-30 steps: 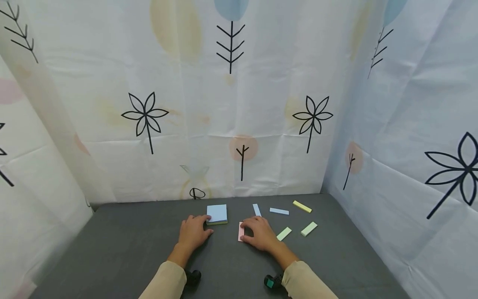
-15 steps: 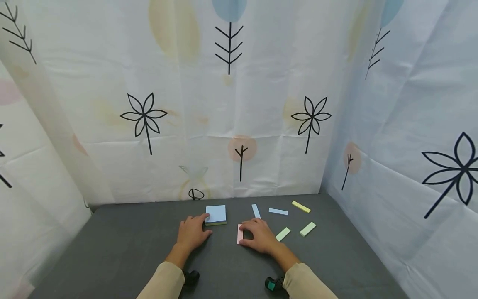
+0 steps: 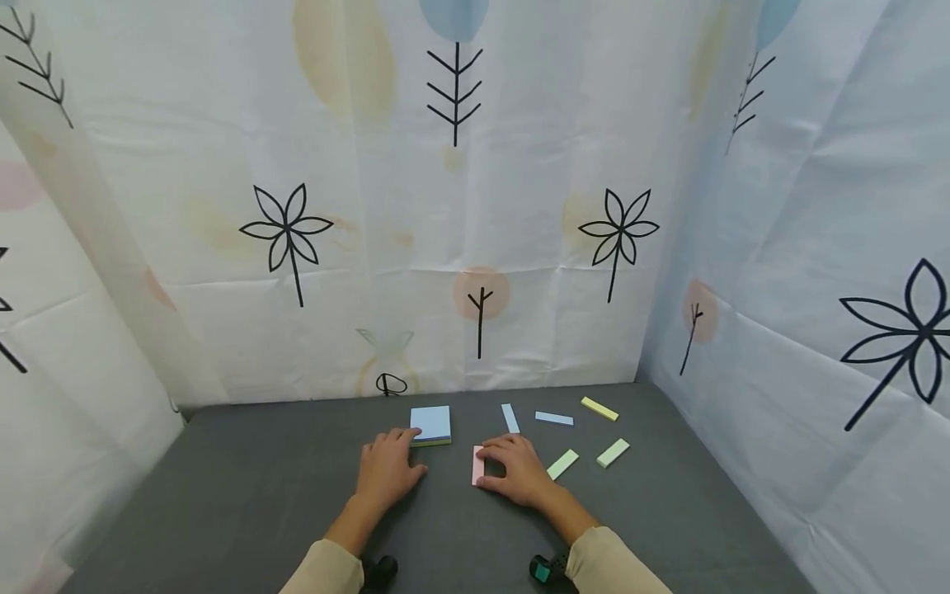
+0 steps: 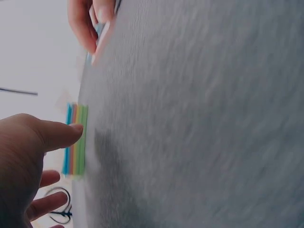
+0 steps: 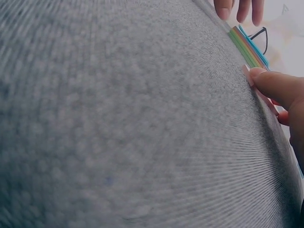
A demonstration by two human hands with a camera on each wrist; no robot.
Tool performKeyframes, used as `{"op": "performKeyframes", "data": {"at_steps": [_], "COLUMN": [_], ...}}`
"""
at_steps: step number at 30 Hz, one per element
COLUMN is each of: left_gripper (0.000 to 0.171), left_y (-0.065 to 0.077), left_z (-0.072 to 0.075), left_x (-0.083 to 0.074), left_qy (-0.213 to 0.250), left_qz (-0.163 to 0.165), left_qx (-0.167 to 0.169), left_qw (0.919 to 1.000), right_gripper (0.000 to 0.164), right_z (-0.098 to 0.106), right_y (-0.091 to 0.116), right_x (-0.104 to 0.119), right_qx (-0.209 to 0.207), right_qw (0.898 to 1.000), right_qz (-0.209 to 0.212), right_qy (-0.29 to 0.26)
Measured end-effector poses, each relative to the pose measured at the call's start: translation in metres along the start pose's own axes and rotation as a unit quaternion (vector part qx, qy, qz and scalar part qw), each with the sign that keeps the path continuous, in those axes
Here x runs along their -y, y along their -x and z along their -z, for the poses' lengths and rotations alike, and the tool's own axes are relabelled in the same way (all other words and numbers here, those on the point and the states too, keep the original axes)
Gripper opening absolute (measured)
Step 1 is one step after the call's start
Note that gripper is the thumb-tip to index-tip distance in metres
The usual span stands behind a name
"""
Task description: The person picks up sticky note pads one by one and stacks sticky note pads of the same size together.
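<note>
A square stack of sticky notes [image 3: 430, 422], blue on top, lies on the dark grey table. Its layered side of blue, orange, yellow and green shows in the left wrist view. My left hand [image 3: 386, 466] is at the stack's left edge, index fingertip over the corner and thumb held apart. Just right of the stack lies a narrow pink sticky-note pad [image 3: 477, 467]. My right hand [image 3: 517, 470] holds that pad between thumb and fingers, from its right side. Part of the pad is hidden by the thumb [image 5: 273, 84] in the right wrist view.
Right of my hands lie two narrow blue pads [image 3: 510, 418], a yellow pad [image 3: 599, 409] and two light green pads [image 3: 613, 453]. A patterned white cloth [image 3: 519, 330] hangs behind and beside the grey table [image 3: 245, 495].
The pink pad has shifted slightly toward me with my right hand. My left thumb has drawn a little away from the stack. The other pads stay put.
</note>
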State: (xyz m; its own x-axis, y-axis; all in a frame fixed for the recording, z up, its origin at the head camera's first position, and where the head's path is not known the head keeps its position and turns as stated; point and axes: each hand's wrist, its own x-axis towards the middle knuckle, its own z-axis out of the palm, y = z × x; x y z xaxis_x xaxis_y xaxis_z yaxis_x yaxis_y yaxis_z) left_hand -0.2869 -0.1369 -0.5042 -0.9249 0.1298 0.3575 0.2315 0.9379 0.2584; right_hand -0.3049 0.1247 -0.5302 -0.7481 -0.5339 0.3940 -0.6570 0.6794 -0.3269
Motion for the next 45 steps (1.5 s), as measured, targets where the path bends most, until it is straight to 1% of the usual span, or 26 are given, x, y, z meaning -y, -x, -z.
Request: {"op": "performKeyframes", "data": {"at_steps": [4, 10, 15, 20, 25, 29, 32, 37, 39, 41, 45], "left_gripper": [0.053, 0.050, 0.048, 0.048, 0.047, 0.047, 0.047, 0.047, 0.047, 0.047, 0.045], "left_y": [0.004, 0.011, 0.018, 0.021, 0.020, 0.020, 0.020, 0.019, 0.017, 0.016, 0.014], "left_z": [-0.002, -0.005, -0.011, -0.019, -0.027, -0.029, -0.030, -0.032, -0.033, -0.034, -0.036], "left_x": [-0.011, -0.024, -0.032, -0.034, -0.032, -0.035, -0.038, -0.044, -0.045, -0.046, -0.047], "left_qy": [0.015, 0.067, 0.093, 0.104, 0.107, 0.114, 0.113, 0.111, 0.111, 0.111, 0.107], "left_qz": [-0.021, -0.039, -0.056, -0.064, -0.071, -0.075, -0.080, -0.080, -0.076, -0.073, -0.070], "left_qx": [0.003, 0.019, 0.015, 0.010, 0.020, 0.023, 0.020, 0.020, 0.023, 0.025, 0.023], "left_qw": [0.9997, 0.9968, 0.9940, 0.9925, 0.9916, 0.9904, 0.9903, 0.9904, 0.9906, 0.9909, 0.9915], "right_gripper": [0.043, 0.044, 0.043, 0.042, 0.043, 0.043, 0.041, 0.032, 0.029, 0.028, 0.028], "right_z": [-0.001, -0.003, -0.002, -0.001, -0.004, -0.005, -0.005, -0.006, -0.005, -0.003, 0.001], "right_y": [0.001, 0.002, 0.002, 0.001, 0.001, 0.002, 0.003, 0.003, 0.003, 0.003, 0.002], "right_x": [-0.001, -0.002, 0.000, 0.002, -0.002, -0.003, -0.003, -0.005, -0.006, -0.007, -0.009], "right_qx": [-0.001, -0.010, -0.008, 0.004, 0.014, 0.011, -0.008, -0.081, -0.103, -0.109, -0.104], "right_qw": [1.000, 1.000, 1.000, 1.000, 0.999, 0.999, 0.999, 0.996, 0.994, 0.994, 0.995], "right_qz": [-0.003, 0.012, 0.014, 0.013, 0.016, 0.020, 0.026, 0.032, 0.028, 0.020, 0.003], "right_qy": [0.000, -0.007, -0.015, -0.027, -0.031, -0.036, -0.041, -0.026, -0.016, -0.009, -0.001]}}
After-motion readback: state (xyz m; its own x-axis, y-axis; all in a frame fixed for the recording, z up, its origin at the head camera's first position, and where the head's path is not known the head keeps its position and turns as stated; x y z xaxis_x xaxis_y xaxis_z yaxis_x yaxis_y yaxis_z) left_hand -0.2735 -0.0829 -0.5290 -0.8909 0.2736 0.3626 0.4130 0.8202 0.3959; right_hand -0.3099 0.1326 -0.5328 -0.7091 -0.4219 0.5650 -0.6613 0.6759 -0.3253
